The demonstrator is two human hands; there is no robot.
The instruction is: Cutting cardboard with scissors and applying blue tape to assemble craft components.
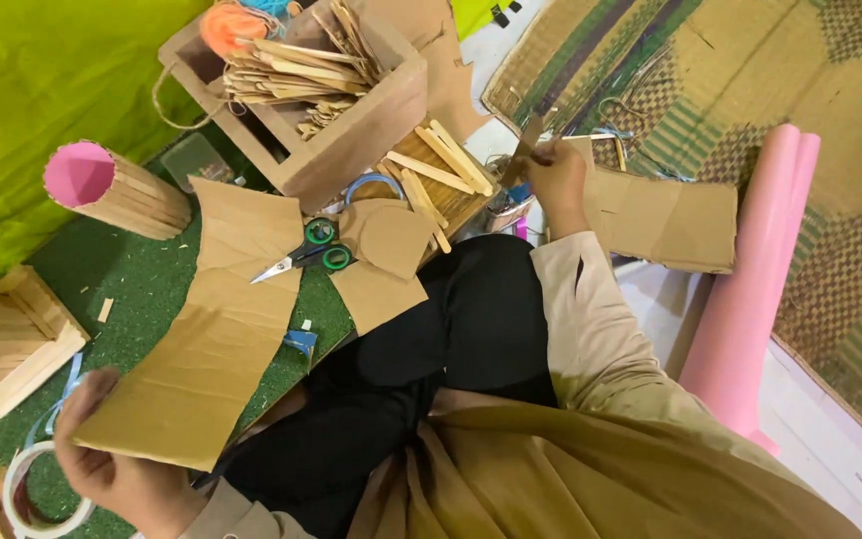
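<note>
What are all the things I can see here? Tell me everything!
Cardboard sheet: one, brown, on the green mat, left hand at its lower edge.
Scissors: one pair, green handles, lying on the cardboard.
Wooden box: one, brown, top middle, full of flat wooden sticks.
Stick-covered tube: one, pink inside, on the left.
Stick house shape: one, pale wood, far left.
Tape roll: one, clear, bottom left corner.
Pink roll: one, on the right, on the floor.
Woven mat: one, tan and green, top right.
Green mat: one, under the craft things.
Left hand: holds the cardboard sheet.
Right hand: grips a small brown stick-like piece.
</note>
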